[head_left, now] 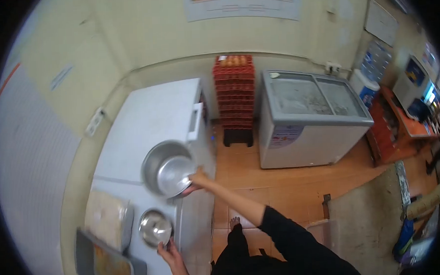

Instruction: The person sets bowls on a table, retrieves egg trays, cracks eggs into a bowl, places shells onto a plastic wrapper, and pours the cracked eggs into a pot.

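A large metal pot [175, 175], tilted so its inside faces the camera, is gripped at its right rim by my right hand [197, 181]. Below it, my left hand [171, 253] holds the lower right edge of a small metal bowl [154, 228]. Both vessels are over the white freezer top, and their insides look bare. Whether the bowl rests on the surface cannot be made out. To the left of the bowl is a pale covered container [107, 214].
A grey tray [85, 261] sits at the lower left. Stacked red egg trays [234, 95] stand beyond the white freezer [155, 108], beside a glass-topped freezer [308, 143]. A beige-topped table [366, 214] is at the right, and an orange desk [399, 147] stands farther back.
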`<move>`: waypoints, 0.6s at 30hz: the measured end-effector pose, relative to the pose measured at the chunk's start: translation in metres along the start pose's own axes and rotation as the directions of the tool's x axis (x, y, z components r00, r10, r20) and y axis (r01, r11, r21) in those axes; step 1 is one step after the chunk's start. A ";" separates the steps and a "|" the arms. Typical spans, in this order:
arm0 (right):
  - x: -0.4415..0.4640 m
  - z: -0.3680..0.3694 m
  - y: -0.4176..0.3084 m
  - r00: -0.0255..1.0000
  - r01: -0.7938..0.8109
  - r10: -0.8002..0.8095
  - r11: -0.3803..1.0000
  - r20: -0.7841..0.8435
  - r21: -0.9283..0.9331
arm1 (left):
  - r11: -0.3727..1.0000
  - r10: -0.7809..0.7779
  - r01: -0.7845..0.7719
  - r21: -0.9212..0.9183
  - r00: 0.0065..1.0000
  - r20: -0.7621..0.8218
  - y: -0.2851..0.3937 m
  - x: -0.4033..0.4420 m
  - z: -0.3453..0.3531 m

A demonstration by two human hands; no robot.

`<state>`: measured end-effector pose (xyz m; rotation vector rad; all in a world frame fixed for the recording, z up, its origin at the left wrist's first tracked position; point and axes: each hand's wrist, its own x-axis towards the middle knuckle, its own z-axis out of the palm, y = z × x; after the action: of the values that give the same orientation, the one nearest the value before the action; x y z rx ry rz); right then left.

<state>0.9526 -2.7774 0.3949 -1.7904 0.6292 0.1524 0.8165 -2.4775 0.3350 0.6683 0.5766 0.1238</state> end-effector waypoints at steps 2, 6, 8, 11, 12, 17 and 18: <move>0.013 0.012 0.001 0.984 -0.006 -0.023 0.987 0.176 0.160 | 0.989 0.100 -0.112 0.096 0.987 0.123 -0.029 0.048 -0.040; 0.051 0.004 -0.009 0.619 -0.371 -0.352 0.658 0.702 0.656 | 0.589 0.393 -0.499 0.636 0.864 0.314 -0.055 0.030 0.053; 0.035 -0.035 -0.010 0.675 -0.276 -0.314 0.732 0.668 0.623 | 0.739 0.218 -0.267 0.619 0.964 0.155 -0.087 0.049 0.100; 0.048 -0.101 0.053 0.587 -0.257 -0.386 0.745 0.712 0.616 | 0.681 0.115 -0.232 0.694 0.971 0.211 -0.151 0.061 0.166; 0.032 -0.137 0.077 0.619 -0.205 -0.388 0.759 0.683 0.618 | 0.656 0.094 -0.243 0.714 0.966 0.241 -0.173 0.062 0.187; 0.019 -0.274 0.289 0.847 -0.374 -0.078 0.618 0.527 0.692 | 0.536 0.024 -0.326 0.779 0.928 0.371 -0.296 0.041 0.283; 0.000 -0.316 0.318 0.881 -0.402 0.054 0.607 0.469 0.685 | 0.511 0.005 -0.344 0.787 0.917 0.398 -0.324 0.033 0.303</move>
<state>0.7299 -3.1267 0.2240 -0.7807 0.5080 0.3676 0.9847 -2.8888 0.3124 1.7019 0.1700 -0.1084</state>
